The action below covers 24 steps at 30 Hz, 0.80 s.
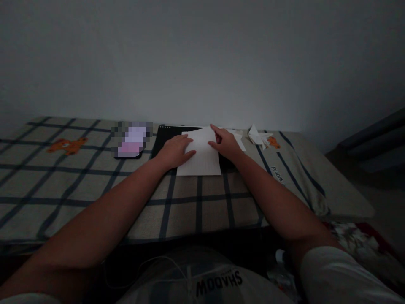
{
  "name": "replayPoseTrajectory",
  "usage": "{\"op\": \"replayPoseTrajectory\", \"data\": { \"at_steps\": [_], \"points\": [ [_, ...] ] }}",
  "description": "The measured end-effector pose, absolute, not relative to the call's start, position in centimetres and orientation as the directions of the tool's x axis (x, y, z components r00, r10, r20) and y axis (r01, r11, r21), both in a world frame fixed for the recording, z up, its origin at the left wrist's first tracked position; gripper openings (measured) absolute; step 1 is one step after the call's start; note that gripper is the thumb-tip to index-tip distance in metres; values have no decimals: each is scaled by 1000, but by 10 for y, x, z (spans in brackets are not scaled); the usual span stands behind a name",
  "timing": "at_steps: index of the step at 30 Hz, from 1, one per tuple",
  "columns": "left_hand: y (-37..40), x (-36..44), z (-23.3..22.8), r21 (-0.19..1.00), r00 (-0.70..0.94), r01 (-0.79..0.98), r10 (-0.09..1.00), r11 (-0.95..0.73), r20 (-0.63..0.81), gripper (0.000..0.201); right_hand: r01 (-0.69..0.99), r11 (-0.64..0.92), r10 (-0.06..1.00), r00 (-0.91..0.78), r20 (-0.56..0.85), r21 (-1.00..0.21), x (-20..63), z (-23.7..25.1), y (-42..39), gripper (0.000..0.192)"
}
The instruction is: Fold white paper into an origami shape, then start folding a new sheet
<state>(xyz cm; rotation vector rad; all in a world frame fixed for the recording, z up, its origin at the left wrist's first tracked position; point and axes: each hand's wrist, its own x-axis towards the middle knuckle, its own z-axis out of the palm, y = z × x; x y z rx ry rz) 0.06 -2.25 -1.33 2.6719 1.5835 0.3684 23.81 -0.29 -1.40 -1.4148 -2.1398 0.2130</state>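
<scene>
A white sheet of paper [199,159] lies on a black board or folder [162,141], its near edge reaching past the board onto the cloth. My left hand [175,151] rests open on the left part of the sheet, fingers stretched out and thumb apart. At the sheet's far right corner, my right hand [226,142] grips the paper, with the index finger at the tip and the thumb on the upper face. That corner looks slightly raised. Some fingers of the right hand are curled and partly hidden.
A phone [131,143] with a lit, blurred screen lies at left. Folded white paper pieces [257,137] sit at right, with another paper [239,141] behind my right hand. A checked cloth [199,207] covers the table against a wall [202,63]. Crumpled scraps [357,238] lie below right.
</scene>
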Motion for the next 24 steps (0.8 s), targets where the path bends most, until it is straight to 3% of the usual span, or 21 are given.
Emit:
{"op": "replayPoseTrajectory", "data": {
  "at_steps": [3, 6, 9, 12, 16, 21, 24],
  "points": [
    [-22, 1, -13, 146, 449, 863, 866, -484, 219, 55, 741, 422, 889, -224, 400, -523, 237, -14, -2, 72],
    [-23, 2, -11, 206, 425, 847, 856, -491, 294, 50, 692, 480, 857, -237, 458, -540, 234, -12, -6, 72],
    [-24, 5, -7, 378, 409, 762, 843, -526, 349, 48, 613, 597, 796, -372, 477, -518, 227, -8, -16, 71],
    [-24, 6, -3, 579, 381, 659, 876, -481, 294, 57, 533, 717, 697, -549, 461, -450, 222, -3, -25, 64],
    [-24, 4, -3, 709, 274, 619, 939, -339, 209, 56, 494, 752, 654, -644, 398, -436, 221, 1, -31, 49],
    [-21, 1, -5, 845, 156, 497, 978, -198, 137, 42, 502, 677, 728, -562, 392, -538, 226, 0, -25, 48],
    [-22, 2, -2, 957, 151, 275, 987, -95, 54, 34, 607, 593, 805, -423, 417, -529, 231, -5, -16, 50]
  ]
}}
